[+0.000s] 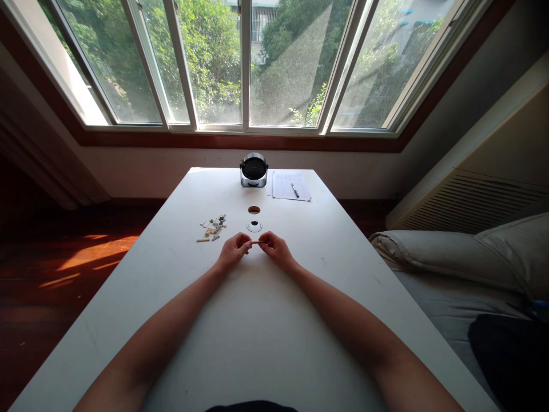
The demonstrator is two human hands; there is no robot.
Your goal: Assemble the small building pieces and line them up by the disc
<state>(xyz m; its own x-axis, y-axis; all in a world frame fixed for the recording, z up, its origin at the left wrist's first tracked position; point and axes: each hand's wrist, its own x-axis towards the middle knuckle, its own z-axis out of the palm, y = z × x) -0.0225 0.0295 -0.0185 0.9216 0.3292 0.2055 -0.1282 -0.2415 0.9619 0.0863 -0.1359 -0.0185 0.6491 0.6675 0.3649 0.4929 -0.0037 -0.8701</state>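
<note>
At a white table (257, 320), a scatter of small bricks (213, 227) lies just left of the left hand (234, 250). Its closed fingertips pinch one end of a small tan piece (256, 242), and the right hand (274, 249) pinches the other. Just beyond sit a round cap (254, 226), a hole (254, 210) and a desk fan (254, 170), with paper (291, 186) and pen (295, 190) to the right.

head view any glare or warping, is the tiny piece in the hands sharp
Head view: the wide white-framed window backlights the dim room; its frames bow from wide-angle distortion; a sun patch glows on the brown wooden floor; the small tan piece pinched between left hand and right hand is too small to resolve.
</note>
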